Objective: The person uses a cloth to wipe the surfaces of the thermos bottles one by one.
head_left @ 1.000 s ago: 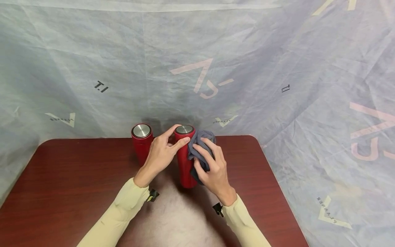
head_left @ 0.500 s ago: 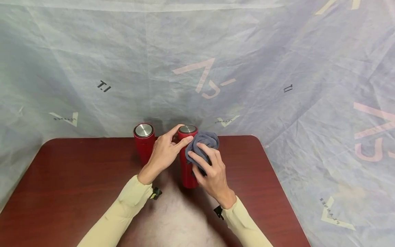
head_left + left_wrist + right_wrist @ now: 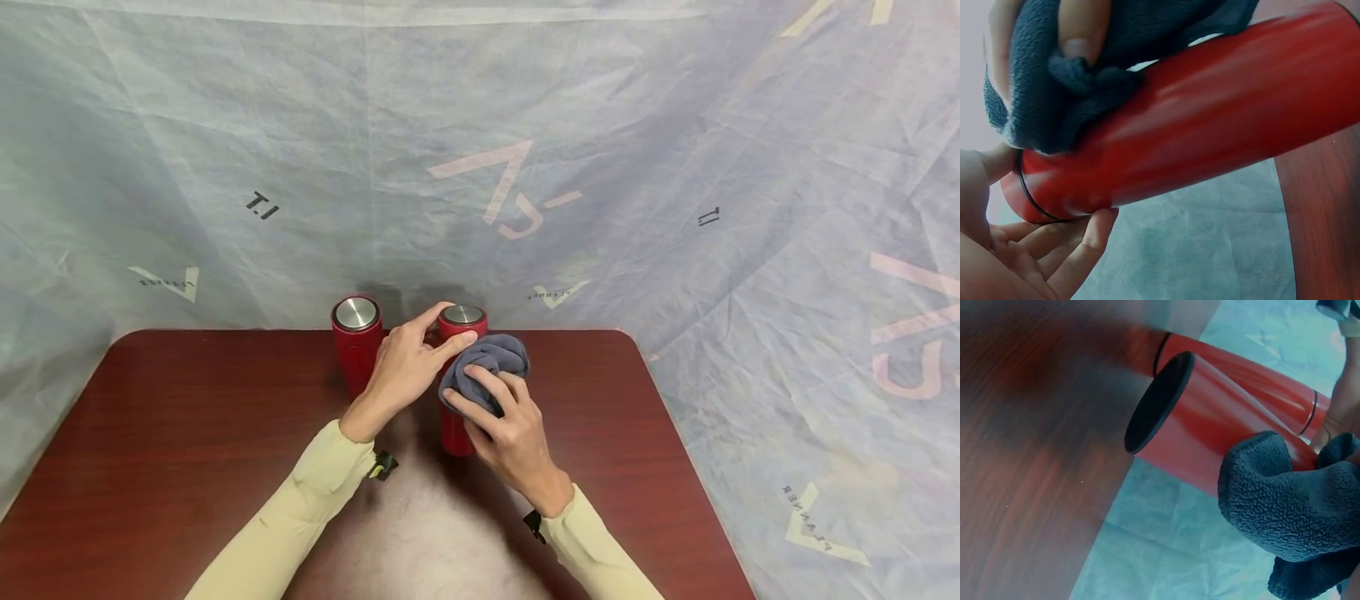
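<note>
My left hand [image 3: 405, 362] grips a red thermos flask [image 3: 456, 437] near its top, thumb and fingers around the steel-topped lid [image 3: 463, 314]. In my right hand [image 3: 517, 437] is a bunched grey-blue cloth [image 3: 498, 354], pressed against the front of the flask's upper body and covering part of it. The right wrist view shows the flask's black base [image 3: 1159, 403] facing the camera, lifted off the table. A second red flask [image 3: 356, 354] stands upright just left of my left hand; its black ring and red side also show in the right wrist view.
Both flasks are near the back edge of a dark red-brown wooden table [image 3: 187, 433]. Behind and to the sides hangs a pale grey printed sheet [image 3: 337, 167]. A small black wrist device [image 3: 384, 465] sits on the left cuff.
My right hand has moved the cloth from the flask's right side round to its front and a little lower. My left hand keeps its grip near the top.
</note>
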The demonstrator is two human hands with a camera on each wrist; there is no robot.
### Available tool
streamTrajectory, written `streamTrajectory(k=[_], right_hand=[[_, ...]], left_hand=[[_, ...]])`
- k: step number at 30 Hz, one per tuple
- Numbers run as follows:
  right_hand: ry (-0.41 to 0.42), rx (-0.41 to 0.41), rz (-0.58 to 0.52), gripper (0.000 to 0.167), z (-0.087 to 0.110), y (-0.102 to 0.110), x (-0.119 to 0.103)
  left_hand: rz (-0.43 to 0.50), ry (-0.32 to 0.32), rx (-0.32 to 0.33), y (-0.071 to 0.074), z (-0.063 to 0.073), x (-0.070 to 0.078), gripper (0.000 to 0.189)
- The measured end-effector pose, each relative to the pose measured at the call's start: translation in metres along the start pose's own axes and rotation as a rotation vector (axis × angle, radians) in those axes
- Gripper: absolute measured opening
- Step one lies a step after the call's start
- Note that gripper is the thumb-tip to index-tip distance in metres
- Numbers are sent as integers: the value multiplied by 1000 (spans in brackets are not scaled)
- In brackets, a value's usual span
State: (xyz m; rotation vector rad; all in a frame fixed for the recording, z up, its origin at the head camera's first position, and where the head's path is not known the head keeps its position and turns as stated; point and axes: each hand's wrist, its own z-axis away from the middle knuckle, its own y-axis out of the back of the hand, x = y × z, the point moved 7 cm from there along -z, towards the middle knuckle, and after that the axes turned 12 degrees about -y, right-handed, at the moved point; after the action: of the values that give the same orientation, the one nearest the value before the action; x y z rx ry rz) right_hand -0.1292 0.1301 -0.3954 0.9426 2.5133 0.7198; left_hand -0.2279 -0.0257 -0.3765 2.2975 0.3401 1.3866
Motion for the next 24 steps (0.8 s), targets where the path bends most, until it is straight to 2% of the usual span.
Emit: streamTrajectory(k=[16, 24], right_hand=[[35, -132, 76, 52, 17, -12, -7], [38, -146, 65, 51, 28, -15, -10]], left_hand=[[-53, -25, -24, -2, -2, 3, 58], [-53, -18, -35, -3, -1, 3, 60]])
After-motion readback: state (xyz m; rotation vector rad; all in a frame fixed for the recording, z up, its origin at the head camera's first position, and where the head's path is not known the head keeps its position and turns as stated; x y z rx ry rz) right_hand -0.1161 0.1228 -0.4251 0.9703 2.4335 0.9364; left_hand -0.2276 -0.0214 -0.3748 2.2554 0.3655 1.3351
